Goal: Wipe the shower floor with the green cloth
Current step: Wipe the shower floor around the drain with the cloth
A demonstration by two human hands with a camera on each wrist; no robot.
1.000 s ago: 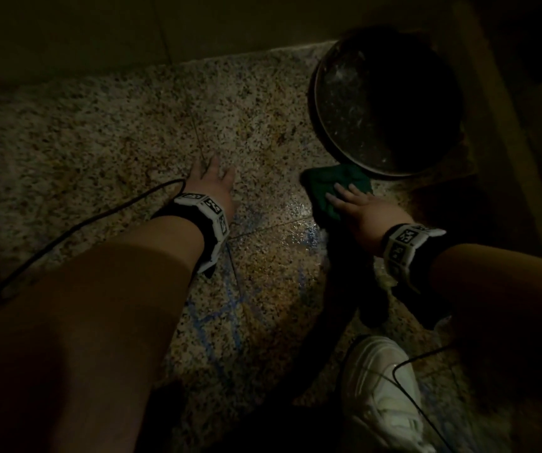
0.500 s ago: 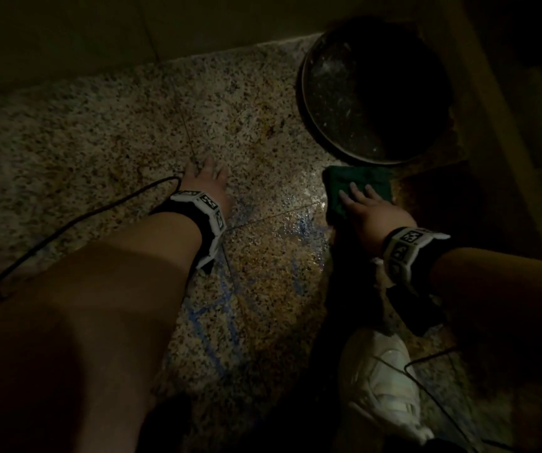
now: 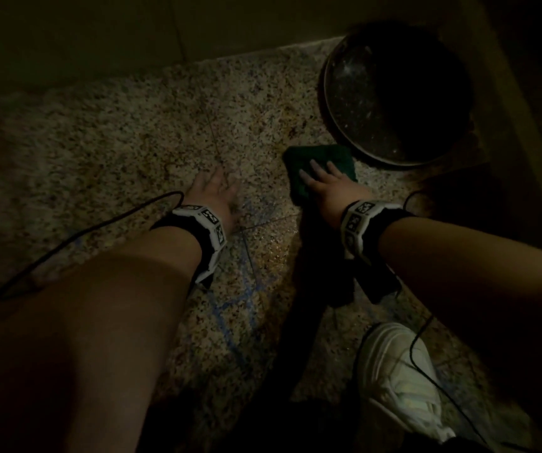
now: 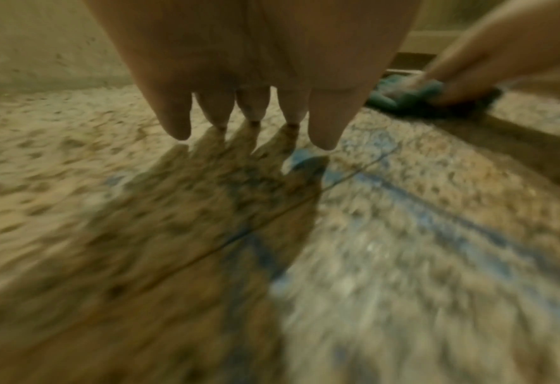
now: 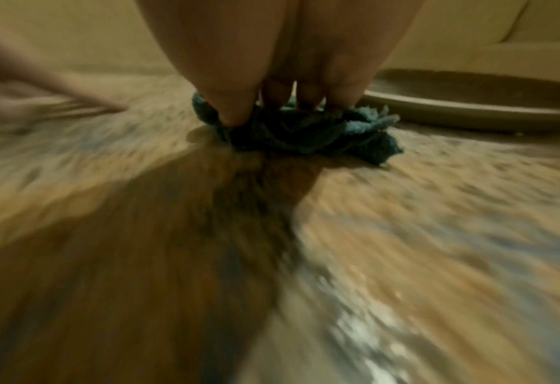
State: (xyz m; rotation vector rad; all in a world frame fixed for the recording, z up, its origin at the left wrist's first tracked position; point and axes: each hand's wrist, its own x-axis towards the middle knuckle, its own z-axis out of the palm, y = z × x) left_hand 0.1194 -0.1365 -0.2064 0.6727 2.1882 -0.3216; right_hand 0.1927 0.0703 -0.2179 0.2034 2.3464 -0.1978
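1. Green cloth (image 3: 320, 170): lies bunched on the speckled stone shower floor (image 3: 106, 152), toward the far right, just beside the near rim of a dark round basin (image 3: 390, 93). I cannot tell whether cloth and rim touch.
2. Right hand (image 3: 331, 188): on top of the cloth, fingers laid forward and slightly apart, pressing it down to the floor. The right wrist view shows the fingertips (image 5: 235, 114) dug into folds of the fabric; no clear pinch seen.
3. Left hand (image 3: 215, 194): fingers spread and straight, holding nothing. It sits left of the cloth, apart from it, low over the floor; contact with the stone cannot be confirmed.
4. Handling, judged: the cloth looks soft, light and limp, probably damp. It will crumple rather than slide as a sheet. Best hold is a flat palm over its middle, so the folds stay trapped underneath.
5. Floor shows wet sheen and faint blue streaks (image 3: 230, 308) nearer the person, so it is likely slippery under a bracing hand.
6. Obstacles: the basin blocks strokes to the far right. The wall base (image 3: 100, 60) bounds the far side. A white shoe (image 3: 400, 380) stands near right, and black cables (image 3: 83, 233) trail from both wristbands across the floor. These could snag or drag through the wet patch.
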